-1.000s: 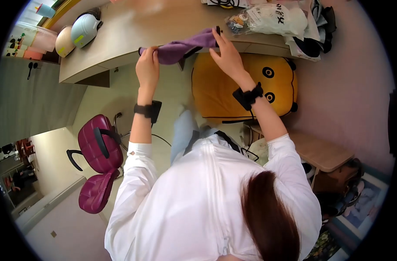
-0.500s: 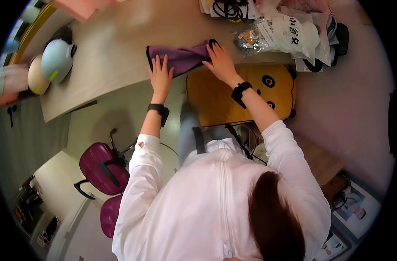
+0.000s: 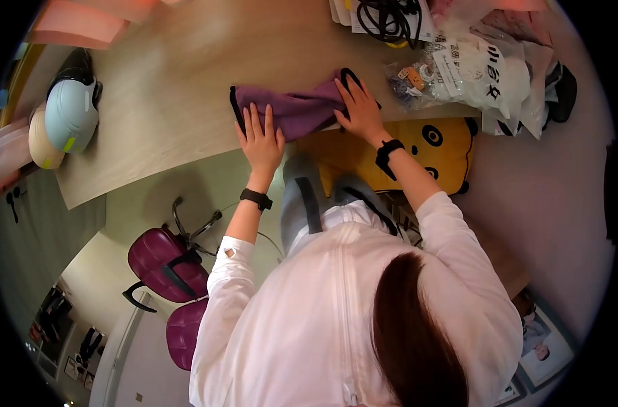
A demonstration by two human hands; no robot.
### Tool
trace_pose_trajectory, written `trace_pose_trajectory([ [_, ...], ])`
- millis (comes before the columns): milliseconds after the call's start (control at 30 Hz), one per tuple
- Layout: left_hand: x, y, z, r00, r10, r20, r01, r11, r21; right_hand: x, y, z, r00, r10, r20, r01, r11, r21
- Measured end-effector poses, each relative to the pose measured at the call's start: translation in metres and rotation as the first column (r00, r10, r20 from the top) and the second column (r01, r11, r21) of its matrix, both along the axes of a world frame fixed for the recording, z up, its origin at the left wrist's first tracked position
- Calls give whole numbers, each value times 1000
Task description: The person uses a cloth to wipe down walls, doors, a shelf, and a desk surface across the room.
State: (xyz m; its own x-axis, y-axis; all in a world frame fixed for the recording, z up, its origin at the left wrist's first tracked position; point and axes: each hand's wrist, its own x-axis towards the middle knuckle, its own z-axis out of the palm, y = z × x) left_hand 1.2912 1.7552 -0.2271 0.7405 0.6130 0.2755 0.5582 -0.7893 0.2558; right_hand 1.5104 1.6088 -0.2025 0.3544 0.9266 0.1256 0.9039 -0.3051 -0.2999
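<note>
A purple cloth (image 3: 292, 112) with black edging lies rumpled near the front edge of the wooden desk (image 3: 160, 88). My left hand (image 3: 260, 141) rests on its left part, fingers spread and pointing away from me. On its right end lies my right hand (image 3: 360, 112), palm down with the fingers apart, close to a raised black-edged fold. Neither hand is closed round the cloth. Each wrist has a black band on it.
Helmets (image 3: 71, 115) stand at the desk's left end. Plastic bags (image 3: 485, 74) and a coiled black cable (image 3: 390, 20) lie at the back right. Below the desk are a yellow panda-faced seat (image 3: 444, 156) and a maroon chair (image 3: 163, 264).
The purple cloth, held up at the desk's edge earlier, now lies on the desktop. Both hands have gone from gripping it to lying spread on it. The view has shifted too.
</note>
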Motion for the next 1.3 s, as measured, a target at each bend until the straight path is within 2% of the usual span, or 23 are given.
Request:
trace_pose_trajectory([
  [133,6,-2,-4,997,46,62,-50,997,67,2,0,-1,1000,19,0,-19,1000,-4],
  [200,1,0,-22,989,36,140,-54,991,124,4,0,-5,999,46,-15,-45,996,80],
  [233,3,1,-24,984,47,172,-85,972,221,4,1,-4,999,39,-16,-38,995,92],
  [467,16,-3,-39,919,72,387,-210,922,327,5,-2,-7,997,38,-66,-24,978,207],
  [733,33,-27,-24,908,175,382,-282,928,245,14,-33,-10,976,161,-145,-108,942,317],
  [933,63,-76,-22,946,236,224,-287,930,230,22,-74,-9,976,197,-88,-160,936,312],
  [1167,91,-115,-11,966,163,200,-199,964,175,36,-85,-14,973,224,-49,-195,922,333],
  [1267,93,-111,3,970,108,216,-131,987,95,37,-88,-14,962,187,-198,-110,932,346],
  [1300,93,-106,4,972,94,216,-107,993,46,35,-87,-14,967,170,-191,-91,927,364],
])
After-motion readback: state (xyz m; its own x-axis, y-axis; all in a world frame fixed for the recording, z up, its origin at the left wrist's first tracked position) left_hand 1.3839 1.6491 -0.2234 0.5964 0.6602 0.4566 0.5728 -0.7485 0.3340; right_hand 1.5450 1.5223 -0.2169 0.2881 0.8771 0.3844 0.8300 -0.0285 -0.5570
